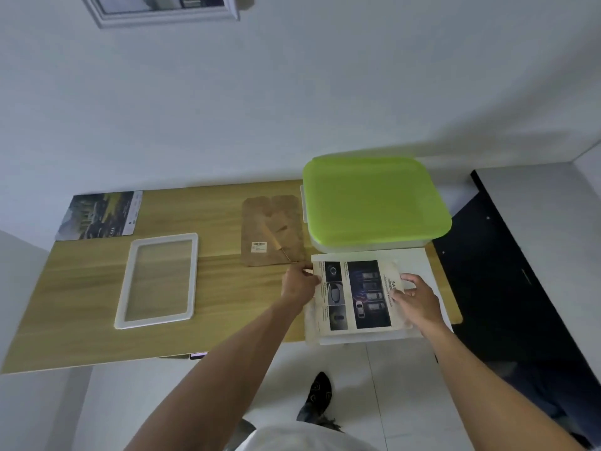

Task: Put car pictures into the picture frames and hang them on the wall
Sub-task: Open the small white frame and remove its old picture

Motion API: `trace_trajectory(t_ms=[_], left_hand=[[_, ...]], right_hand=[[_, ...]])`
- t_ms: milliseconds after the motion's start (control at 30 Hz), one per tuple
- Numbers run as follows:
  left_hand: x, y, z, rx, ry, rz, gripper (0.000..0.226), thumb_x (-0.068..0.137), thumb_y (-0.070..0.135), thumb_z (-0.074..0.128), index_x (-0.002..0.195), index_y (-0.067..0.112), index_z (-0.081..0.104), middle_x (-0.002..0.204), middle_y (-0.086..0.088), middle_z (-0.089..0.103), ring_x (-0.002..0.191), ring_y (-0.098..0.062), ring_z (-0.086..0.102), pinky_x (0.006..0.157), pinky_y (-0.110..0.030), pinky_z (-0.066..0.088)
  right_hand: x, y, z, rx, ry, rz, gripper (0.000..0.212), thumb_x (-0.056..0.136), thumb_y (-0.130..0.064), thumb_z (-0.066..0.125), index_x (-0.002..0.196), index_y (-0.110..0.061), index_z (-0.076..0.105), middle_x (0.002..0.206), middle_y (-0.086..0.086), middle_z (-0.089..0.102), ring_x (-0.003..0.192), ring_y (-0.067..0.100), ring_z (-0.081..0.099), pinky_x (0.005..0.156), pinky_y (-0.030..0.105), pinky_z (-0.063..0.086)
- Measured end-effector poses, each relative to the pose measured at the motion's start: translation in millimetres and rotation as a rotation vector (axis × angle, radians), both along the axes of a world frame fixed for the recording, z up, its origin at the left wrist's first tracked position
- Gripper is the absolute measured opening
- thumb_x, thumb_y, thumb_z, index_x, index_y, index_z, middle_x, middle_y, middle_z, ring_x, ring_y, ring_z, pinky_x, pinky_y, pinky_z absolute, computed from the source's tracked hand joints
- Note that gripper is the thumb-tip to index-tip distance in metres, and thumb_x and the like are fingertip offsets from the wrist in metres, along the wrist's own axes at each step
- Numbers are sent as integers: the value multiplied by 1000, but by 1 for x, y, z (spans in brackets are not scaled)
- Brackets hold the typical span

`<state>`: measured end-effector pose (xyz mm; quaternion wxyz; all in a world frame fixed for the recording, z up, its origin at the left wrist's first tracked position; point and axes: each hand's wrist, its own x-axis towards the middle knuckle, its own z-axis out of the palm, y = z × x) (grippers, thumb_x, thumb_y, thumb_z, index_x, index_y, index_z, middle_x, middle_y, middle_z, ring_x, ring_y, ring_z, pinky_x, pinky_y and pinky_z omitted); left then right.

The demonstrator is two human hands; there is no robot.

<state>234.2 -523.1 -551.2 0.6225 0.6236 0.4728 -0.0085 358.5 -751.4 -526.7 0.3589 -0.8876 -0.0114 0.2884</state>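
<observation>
While your left hand (pixel 299 284) pinches the left edge of the car picture (pixel 356 294) at lower right of the frame, your right hand (pixel 416 299) grips its right side, fingers curled on the sheet. It sits on white paper (pixel 419 255) on the table (pixel 224 288). The empty white frame (pixel 157 279) lies flat, left of center, well apart.

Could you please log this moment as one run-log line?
left hand: pinches car picture edge | right hand: holds picture's right side | white frame: lying untouched on table
</observation>
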Motion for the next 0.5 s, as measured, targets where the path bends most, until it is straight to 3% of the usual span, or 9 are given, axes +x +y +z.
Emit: trace_trajectory(t_ms=[67, 167, 300, 400, 500], left_hand=[[3, -6, 9, -1, 13, -13, 39, 77, 0, 68, 114, 13, 64, 86, -12, 73, 76, -28, 73, 70, -44, 61], [1, -10, 24, -113, 32, -136, 53, 78, 9, 72, 123, 28, 52, 87, -13, 69, 71, -29, 71, 56, -36, 59], [-7, -5, 36, -112, 115, -300, 28, 85, 27, 71, 112, 18, 68, 95, -10, 71, 69, -21, 69, 53, -31, 59], [-12, -1, 34, -74, 176, -358, 15, 86, 25, 73, 98, 16, 70, 90, -7, 72, 70, -18, 69, 53, -24, 57], [-22, 3, 28, -126, 169, -304, 8, 87, 20, 73, 87, 18, 66, 82, -5, 71, 64, -15, 67, 56, -26, 54]], right_hand=[[8, -4, 2, 16, -1, 20, 43, 91, -25, 67, 131, -33, 53, 114, 8, 64, 104, 21, 60, 88, 33, 47], [22, -2, 7, 32, 29, 117, 40, 95, -20, 61, 129, -40, 56, 107, 7, 65, 92, 18, 64, 70, 27, 47], [32, 16, 9, 85, 86, 263, 38, 97, -18, 60, 124, -44, 62, 103, 1, 68, 87, 19, 69, 73, 32, 55], [33, 31, 9, 123, 93, 342, 39, 97, -19, 62, 123, -47, 63, 111, 0, 66, 94, 17, 67, 73, 25, 51], [33, 40, 5, 104, 25, 346, 40, 93, -31, 69, 131, -41, 61, 117, 0, 62, 110, 17, 59, 88, 26, 44]])
